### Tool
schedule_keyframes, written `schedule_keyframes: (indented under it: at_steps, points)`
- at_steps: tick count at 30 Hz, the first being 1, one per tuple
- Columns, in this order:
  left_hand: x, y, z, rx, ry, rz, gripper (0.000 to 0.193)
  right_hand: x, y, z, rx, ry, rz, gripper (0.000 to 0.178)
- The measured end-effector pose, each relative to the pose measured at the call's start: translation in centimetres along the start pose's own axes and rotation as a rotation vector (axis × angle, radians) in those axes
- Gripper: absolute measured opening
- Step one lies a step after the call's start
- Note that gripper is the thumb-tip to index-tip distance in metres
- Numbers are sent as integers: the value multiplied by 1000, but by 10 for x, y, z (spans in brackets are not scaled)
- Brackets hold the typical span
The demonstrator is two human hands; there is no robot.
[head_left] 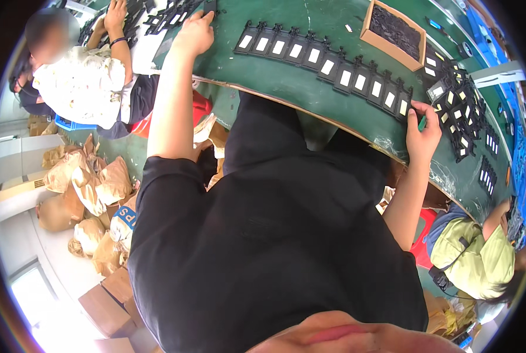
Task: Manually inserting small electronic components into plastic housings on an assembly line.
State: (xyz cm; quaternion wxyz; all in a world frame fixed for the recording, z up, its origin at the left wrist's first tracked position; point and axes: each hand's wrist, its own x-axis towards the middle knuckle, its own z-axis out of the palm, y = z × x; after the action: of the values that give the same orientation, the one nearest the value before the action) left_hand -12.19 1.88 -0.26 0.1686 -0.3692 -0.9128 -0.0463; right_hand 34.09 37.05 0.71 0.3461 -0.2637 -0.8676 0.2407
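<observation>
— Where's that row of black frames [327,65]?
— Strung across the green table [286,88], between both hands. The right hand [422,132] touches its last frame, fingers curled round a small green tool [422,122].
— And the left hand [195,35]?
— Loosely bent, fingertips on the far pile of black parts [171,15], holding nothing I can see.

Row of frames [327,65] on table [286,88] | box [394,32] behind row | right hand [422,132] at row's right end (touching) | left hand [195,35] left of row

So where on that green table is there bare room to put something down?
Bare green table lies beyond the row of black frames, up to the cardboard box. A narrower strip runs between row and near edge. Crowded around the right hand and the left hand.
</observation>
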Motion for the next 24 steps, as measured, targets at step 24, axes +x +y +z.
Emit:
schedule_keyframes:
  at_steps: [24]
  points:
    - [-54, 154, -57, -538, -11, -51, 39, -29, 3, -36, -138, 39, 23, 17]
